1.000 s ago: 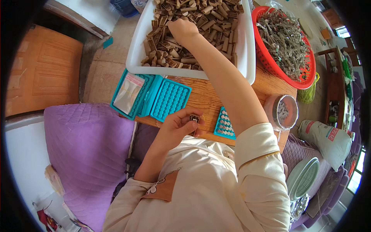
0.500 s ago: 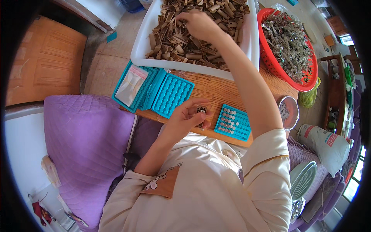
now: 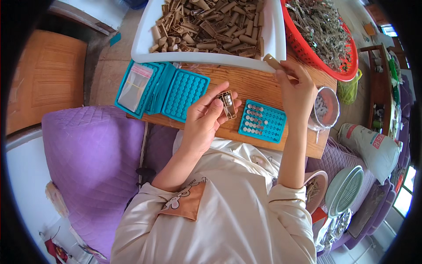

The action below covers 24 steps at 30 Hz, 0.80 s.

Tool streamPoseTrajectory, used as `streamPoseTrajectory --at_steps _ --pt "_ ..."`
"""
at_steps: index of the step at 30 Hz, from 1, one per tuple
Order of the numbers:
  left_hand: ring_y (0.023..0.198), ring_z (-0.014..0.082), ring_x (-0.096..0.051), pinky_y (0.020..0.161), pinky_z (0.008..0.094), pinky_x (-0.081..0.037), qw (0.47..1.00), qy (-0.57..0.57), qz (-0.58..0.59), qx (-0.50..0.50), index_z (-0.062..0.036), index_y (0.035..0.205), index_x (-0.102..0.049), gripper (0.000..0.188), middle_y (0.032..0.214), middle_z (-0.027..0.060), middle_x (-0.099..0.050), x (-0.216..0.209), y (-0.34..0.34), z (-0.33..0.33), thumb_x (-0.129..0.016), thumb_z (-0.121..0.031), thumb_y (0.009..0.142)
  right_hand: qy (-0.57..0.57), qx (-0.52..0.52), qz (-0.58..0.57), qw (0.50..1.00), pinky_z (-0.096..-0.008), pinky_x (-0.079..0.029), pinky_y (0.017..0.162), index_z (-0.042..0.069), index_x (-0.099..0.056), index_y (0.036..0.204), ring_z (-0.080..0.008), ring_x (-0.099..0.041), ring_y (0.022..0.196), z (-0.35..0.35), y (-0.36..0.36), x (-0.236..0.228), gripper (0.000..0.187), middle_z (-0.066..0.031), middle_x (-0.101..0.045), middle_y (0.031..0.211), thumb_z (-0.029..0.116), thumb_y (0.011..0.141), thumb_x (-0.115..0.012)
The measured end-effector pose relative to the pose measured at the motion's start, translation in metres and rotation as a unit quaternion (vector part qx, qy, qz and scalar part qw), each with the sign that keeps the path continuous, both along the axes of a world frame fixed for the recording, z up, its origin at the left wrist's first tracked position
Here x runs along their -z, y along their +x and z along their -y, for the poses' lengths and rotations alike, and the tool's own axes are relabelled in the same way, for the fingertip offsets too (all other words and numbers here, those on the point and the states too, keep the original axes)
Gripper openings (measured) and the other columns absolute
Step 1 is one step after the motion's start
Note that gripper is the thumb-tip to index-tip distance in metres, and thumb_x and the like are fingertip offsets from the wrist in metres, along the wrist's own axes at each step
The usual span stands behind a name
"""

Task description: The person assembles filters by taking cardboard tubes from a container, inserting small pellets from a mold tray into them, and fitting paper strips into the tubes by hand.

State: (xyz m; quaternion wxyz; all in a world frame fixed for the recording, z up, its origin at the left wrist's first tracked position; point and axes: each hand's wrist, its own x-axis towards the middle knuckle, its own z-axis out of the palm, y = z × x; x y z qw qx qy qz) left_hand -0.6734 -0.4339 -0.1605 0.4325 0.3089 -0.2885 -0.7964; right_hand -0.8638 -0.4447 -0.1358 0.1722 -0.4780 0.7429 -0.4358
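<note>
Left hand [image 3: 201,121]: fingers clamped around a small brown casing [image 3: 230,115], held above the tabletop [image 3: 259,93], silvery bits [image 3: 227,100] showing inside its upper end. Right hand [image 3: 300,88]: thumb and fingers pinched together on a slim brown piece [image 3: 273,62], raised beside the near right corner of the white bin [image 3: 198,57], which holds many brown parts [image 3: 209,28]. Blue tray [image 3: 275,128] with round silvery discs [image 3: 252,119] lies between the forearms; red basket [image 3: 293,42] right of bin.
</note>
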Motion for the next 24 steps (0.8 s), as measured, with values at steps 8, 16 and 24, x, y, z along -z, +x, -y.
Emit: streamPoseTrajectory --at_steps 8,16,24 --pt "0.098 0.0168 -0.053 0.083 0.0277 -0.044 0.995 -0.102 0.018 -0.015 0.0004 0.12 -0.041 0.038 0.107 0.0099 -0.054 -0.008 -0.014 -0.018 -0.051 -0.012 0.085 -0.179 -0.001 0.346 0.921 -0.0241 -0.045 0.069 -0.003 -0.058 0.092 -0.0143 -0.053 0.083 -0.077 0.058 0.016 0.02 -0.0093 -0.057 0.093 -0.003 0.072 -0.062" --pt "0.096 0.0148 -0.053 0.083 0.0271 -0.043 0.982 -0.189 0.022 -0.009 0.0011 0.115 -0.044 0.035 0.105 0.0107 -0.055 -0.013 -0.025 -0.027 -0.054 -0.008 0.083 -0.265 -0.009 0.423 0.867 -0.0283 -0.04 0.083 -0.001 -0.056 0.095 -0.0167 -0.051 0.092 -0.089 0.084 0.039 0.022 -0.0101 -0.056 0.098 -0.002 0.074 -0.063" --pt "0.092 0.018 -0.057 0.08 0.0271 -0.045 0.962 -0.228 0.142 -0.037 0.002 0.112 -0.046 0.035 0.101 0.0134 -0.057 -0.014 -0.033 -0.034 -0.057 -0.011 0.081 -0.173 -0.029 0.463 0.869 -0.0248 -0.044 0.075 -0.001 -0.054 0.094 -0.0137 -0.052 0.088 -0.087 0.077 0.038 0.023 -0.0095 -0.056 0.098 0.002 0.073 -0.065"
